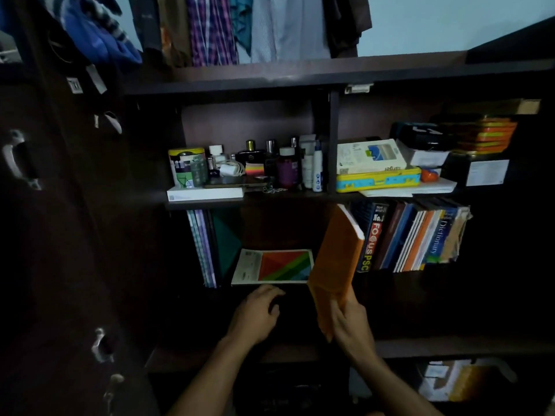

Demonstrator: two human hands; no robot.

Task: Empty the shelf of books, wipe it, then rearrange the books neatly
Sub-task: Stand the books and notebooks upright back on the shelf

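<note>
Paperback in orange, gripped at its lower edge by the right hand, tilts beside the Focus PSC book; probably light and floppy, better held mid-spine. Left hand hovers loosely curled, empty.

Dim room; a pale blue wall shows at the far top, lit brighter than all else. Dark brown wooden cabinet fills the view, its top board running left to right, a vertical divider splitting the upper compartment; a dark door with pale metal handles stands at the left. Clothes hang above the top board, checked and striped shirts among them, with a blue garment at far left.
</note>
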